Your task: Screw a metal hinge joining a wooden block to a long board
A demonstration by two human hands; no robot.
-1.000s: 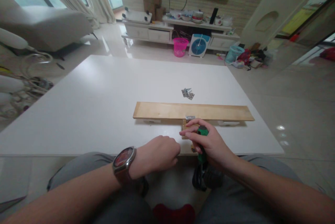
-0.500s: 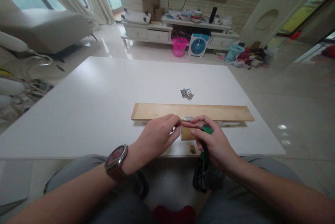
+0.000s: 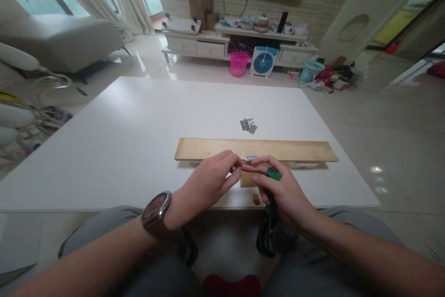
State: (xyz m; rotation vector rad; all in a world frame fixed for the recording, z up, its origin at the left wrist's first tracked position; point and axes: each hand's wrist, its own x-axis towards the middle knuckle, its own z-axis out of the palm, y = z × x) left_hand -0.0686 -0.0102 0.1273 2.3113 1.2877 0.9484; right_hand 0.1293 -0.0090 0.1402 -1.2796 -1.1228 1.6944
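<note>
My left hand (image 3: 219, 173), with a watch (image 3: 155, 210) on its wrist, has thumb and fingers pinched together. Whatever they may hold is too small to make out. The pinch meets the fingertips of my right hand (image 3: 283, 188), which keeps a green-handled screwdriver (image 3: 273, 174) in its palm, the shaft pointing down toward the table edge. Just beyond my fingers, a metal hinge (image 3: 251, 158) sits at the near edge of a long wooden board (image 3: 292, 149). A small wooden block (image 3: 247, 179) lies below the hinge, partly hidden by my right hand.
The board rests on a white table (image 3: 149, 116), with white pieces (image 3: 304, 165) showing under its near edge. Behind it lies a small pile of hinges and screws (image 3: 248, 125). A small yellow-and-dark sticker (image 3: 256, 199) is near the table's front edge.
Almost nothing moves. My right hand and the screwdriver shift very slightly downward, and the fingers of both hands stay together.
</note>
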